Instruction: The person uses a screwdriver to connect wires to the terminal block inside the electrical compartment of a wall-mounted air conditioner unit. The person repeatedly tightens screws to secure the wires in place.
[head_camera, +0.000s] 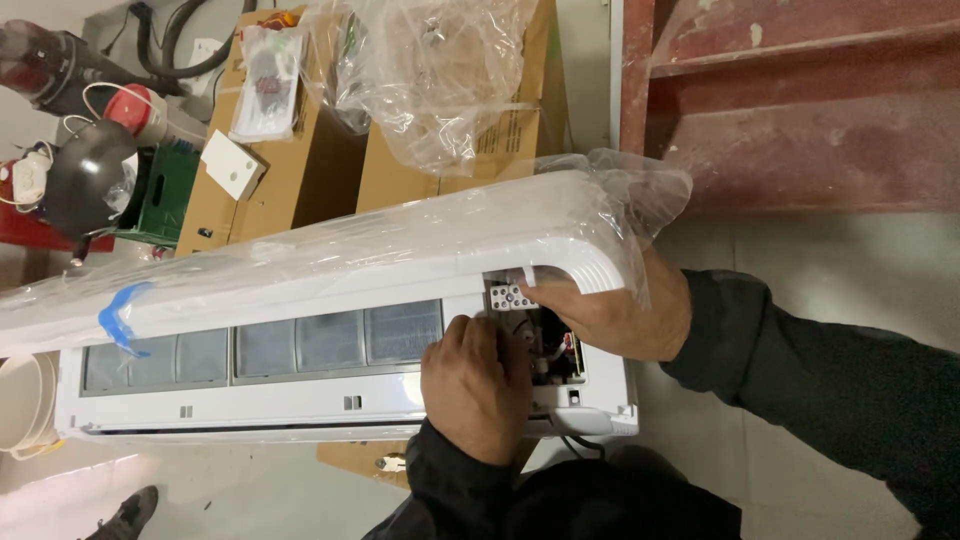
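Note:
A white wall air-conditioner unit (300, 405) lies across cardboard on the floor. Its front cover (330, 255) is lifted and wrapped in clear plastic, with blue tape (118, 315) near one end. Grey filter panels (300, 345) show under the cover. My right hand (610, 310) grips the rounded end of the raised cover through the plastic. My left hand (475, 385) is curled over the open wiring compartment (560, 355) at that end, fingers closed and touching parts inside. What the fingers pinch is hidden.
Brown cardboard boxes (300, 170) stand behind the unit, with loose clear plastic bags (430, 80) and a small white box (233, 165) on them. A dark round appliance (85, 175), a green crate (160, 200), a white bucket (25, 400), red timber (800, 110) and a shoe (125, 515) surround it.

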